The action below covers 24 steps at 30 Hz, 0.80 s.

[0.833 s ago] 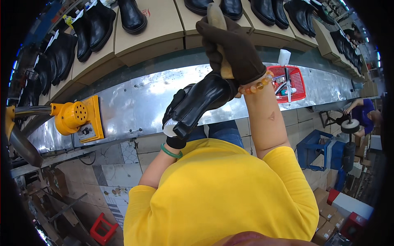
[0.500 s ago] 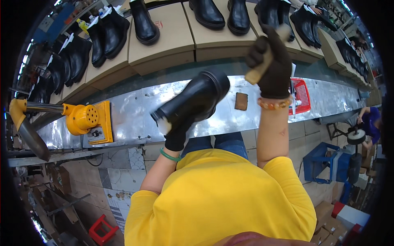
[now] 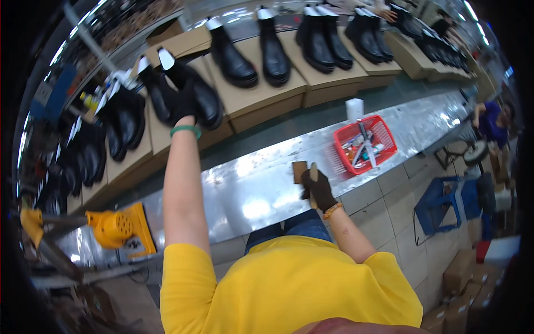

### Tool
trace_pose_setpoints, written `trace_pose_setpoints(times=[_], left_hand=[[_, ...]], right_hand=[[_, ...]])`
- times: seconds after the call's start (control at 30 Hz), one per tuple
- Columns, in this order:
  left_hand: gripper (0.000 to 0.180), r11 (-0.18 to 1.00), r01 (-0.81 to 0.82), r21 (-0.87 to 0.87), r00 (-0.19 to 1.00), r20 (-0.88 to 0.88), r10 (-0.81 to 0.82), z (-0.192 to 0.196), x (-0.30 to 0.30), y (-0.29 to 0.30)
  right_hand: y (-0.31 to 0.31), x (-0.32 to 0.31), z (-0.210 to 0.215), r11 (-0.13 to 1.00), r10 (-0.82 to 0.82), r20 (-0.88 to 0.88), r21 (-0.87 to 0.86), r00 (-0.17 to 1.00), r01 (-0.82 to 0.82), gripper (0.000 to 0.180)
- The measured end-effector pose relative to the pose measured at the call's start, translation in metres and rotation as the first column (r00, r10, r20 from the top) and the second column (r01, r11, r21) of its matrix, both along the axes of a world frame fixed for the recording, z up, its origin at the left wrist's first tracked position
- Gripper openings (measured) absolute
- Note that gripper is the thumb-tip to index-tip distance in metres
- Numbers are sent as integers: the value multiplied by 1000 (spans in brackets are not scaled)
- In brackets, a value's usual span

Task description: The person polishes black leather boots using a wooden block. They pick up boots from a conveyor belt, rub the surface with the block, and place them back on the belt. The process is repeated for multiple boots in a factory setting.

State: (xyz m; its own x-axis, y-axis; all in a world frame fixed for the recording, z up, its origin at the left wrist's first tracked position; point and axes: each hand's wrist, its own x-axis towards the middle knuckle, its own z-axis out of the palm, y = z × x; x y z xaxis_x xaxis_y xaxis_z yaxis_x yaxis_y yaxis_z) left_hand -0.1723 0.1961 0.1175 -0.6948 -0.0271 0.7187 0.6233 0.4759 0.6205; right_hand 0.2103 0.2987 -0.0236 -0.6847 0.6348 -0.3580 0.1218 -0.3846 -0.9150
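Observation:
My left hand (image 3: 182, 106), in a dark glove with a green bangle at the wrist, reaches far out to the boxes. It grips a black ankle boot (image 3: 201, 100) beside a similar boot (image 3: 157, 94); the dark glove blends into the leather, so its fingers are hard to make out. Low over the metal bench, my right hand (image 3: 320, 191), gloved in dark brown, is closed around a pale wooden tool (image 3: 314, 181) shaped like a thick stick. A small brown rectangular pad (image 3: 299, 170) lies right beside that hand.
Cardboard boxes (image 3: 267, 111) bearing pairs of black boots line the bench's far side. On the metal bench (image 3: 239, 192) stand a red basket (image 3: 338, 146) of small tools and a yellow device (image 3: 119, 229). A blue stool (image 3: 445, 206) and another person (image 3: 492, 122) are at right.
My left hand has carried the boot from above the bench forward and left to the box. My right hand has come down beside the pad, still holding the wooden tool. The view has shifted.

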Motion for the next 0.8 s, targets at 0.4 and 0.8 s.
trace_pose_setpoints(times=[0.4,0.8], left_hand=[[48,680,150,-718,938,-114,-328,-84,41,1],[60,811,26,-585,983,-131,-126,-93,7,-11]], right_hand=[[5,13,3,996,75,-41,54,996,-73,32],[0,16,7,998,60,-142,7,988,-60,33]])
